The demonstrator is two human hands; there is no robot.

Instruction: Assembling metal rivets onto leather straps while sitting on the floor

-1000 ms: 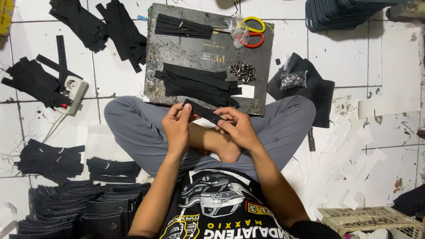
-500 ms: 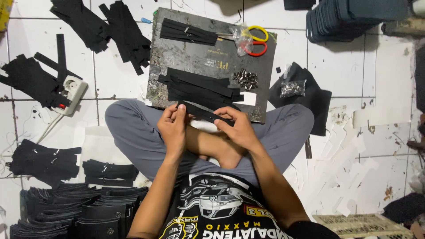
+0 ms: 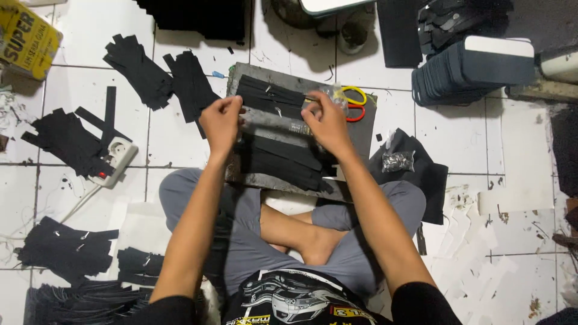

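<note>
I sit cross-legged on a white tiled floor with a grey board (image 3: 367,129) in front of my knees. Both arms reach out over it. My left hand (image 3: 221,120) and my right hand (image 3: 325,120) each pinch one end of a black strip (image 3: 271,102), held right at the far pile of black strips on the board. A second pile of black strips (image 3: 283,164) lies on the board's near half, below my hands. Scissors with yellow and red handles (image 3: 355,103) rest just right of my right hand.
A small bag of metal pieces (image 3: 397,161) lies on black fabric to the right. Heaps of black strips (image 3: 141,69) cover the floor at left, beside a white power strip (image 3: 117,159) and a yellow box (image 3: 27,39). Stacked dark pieces (image 3: 463,75) stand far right.
Both hands have moved from my lap forward to the far pile on the board, carrying the black strip. The camera has tilted forward with them.
</note>
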